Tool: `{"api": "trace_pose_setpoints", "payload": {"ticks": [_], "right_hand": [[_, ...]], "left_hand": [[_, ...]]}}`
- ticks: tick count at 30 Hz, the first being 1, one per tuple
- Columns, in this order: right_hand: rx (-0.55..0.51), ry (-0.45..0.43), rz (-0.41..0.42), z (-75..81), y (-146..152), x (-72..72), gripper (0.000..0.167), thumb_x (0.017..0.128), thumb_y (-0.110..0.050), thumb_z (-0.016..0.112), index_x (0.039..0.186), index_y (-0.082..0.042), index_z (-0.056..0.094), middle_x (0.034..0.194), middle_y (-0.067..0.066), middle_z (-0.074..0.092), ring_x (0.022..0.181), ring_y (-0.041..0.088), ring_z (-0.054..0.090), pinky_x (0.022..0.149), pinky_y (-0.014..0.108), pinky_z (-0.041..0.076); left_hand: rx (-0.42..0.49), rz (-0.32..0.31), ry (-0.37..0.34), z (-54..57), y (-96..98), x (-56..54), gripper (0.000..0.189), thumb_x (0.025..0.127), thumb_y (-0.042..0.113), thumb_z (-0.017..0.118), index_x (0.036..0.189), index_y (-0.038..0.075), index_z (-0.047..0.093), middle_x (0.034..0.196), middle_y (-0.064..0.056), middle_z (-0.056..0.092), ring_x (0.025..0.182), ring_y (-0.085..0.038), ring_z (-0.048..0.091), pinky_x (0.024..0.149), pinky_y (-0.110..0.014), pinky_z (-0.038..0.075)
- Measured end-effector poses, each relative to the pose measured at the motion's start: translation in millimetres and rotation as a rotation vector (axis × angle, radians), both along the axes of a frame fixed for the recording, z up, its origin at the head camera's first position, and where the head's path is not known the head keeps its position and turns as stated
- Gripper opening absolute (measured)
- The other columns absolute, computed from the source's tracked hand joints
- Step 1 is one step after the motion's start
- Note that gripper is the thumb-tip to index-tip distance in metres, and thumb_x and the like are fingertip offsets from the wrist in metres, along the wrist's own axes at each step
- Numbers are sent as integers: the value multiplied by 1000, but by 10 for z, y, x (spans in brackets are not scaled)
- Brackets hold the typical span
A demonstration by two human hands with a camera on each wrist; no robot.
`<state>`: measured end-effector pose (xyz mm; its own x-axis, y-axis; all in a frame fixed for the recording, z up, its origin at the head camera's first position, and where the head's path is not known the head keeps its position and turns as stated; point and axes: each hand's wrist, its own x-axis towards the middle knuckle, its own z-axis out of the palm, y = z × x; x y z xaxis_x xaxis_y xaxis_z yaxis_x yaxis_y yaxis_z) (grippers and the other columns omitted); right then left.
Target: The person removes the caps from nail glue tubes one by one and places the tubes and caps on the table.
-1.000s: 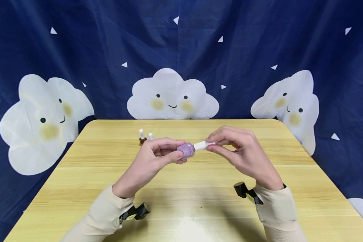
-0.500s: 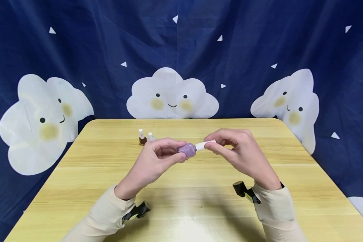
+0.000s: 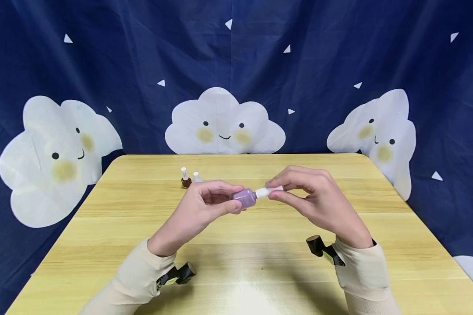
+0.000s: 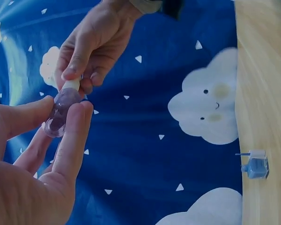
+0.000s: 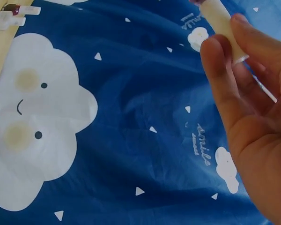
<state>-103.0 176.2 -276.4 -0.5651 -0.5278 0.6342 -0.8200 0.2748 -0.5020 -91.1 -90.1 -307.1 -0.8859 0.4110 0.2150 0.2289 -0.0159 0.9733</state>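
With my left hand (image 3: 199, 205) I pinch a glittery purple nail polish bottle (image 3: 245, 199) between thumb and fingers, raised above the wooden table (image 3: 102, 245) and lying nearly sideways, neck towards my right hand (image 3: 315, 194). There my thumb and fingertips are closed on its white cap (image 3: 262, 192), and from the head view a thin sliver of neck shows between cap and glass; whether the thread is engaged I cannot tell. The left wrist view gives me the bottle from its base, thumb on one side, fingers on the other. The right wrist view catches only a sliver of purple at its top edge but shows the cap's flat end. Further back on the table, the head view has a dark red polish bottle (image 3: 186, 182) upright, and just beside it a pale bottle (image 3: 197, 178) partly covered by my left hand; the right wrist view shows more of that one's clear body. Only the left wrist view plainly shows a blue bottle (image 4: 257, 168), with a thin-stemmed piece (image 4: 256, 153) just beside it.
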Motion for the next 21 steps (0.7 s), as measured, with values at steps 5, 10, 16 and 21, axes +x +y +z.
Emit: {"api": "trace_pose_setpoints", "payload": {"ticks": [5, 10, 16, 21], "right_hand": [[10, 0, 10, 8, 16, 16, 28, 83, 5, 81, 102, -15, 77, 97, -6, 74, 86, 8, 70, 76, 21, 61], [30, -44, -59, -17, 2, -6, 21, 90, 0, 77, 106, -13, 75, 98, -7, 74, 82, 7, 70, 77, 22, 62], [64, -115, -181, -22, 19, -10, 9, 95, -9, 74, 99, -17, 78, 80, -10, 69, 65, 8, 64, 57, 22, 54], [74, -152, -222, -12, 21, -5, 5, 95, -15, 75, 97, -18, 78, 73, -11, 65, 60, 8, 64, 51, 23, 52]], "left_hand": [[-2, -18, -23, 8, -5, 1, 32, 93, 4, 74, 124, -1, 71, 114, -15, 74, 89, -20, 75, 87, -35, 63], [-3, 37, 35, 11, 22, 13, 29, 92, 2, 75, 121, -1, 72, 114, -15, 74, 91, -19, 75, 85, -33, 64], [-5, 98, 124, -16, 72, 36, 28, 90, 0, 76, 118, 0, 74, 113, -13, 76, 95, -18, 75, 85, -33, 63], [2, 117, 260, -37, 102, 55, 28, 89, -1, 78, 117, 1, 75, 111, -11, 76, 97, -20, 75, 86, -35, 64]]}}
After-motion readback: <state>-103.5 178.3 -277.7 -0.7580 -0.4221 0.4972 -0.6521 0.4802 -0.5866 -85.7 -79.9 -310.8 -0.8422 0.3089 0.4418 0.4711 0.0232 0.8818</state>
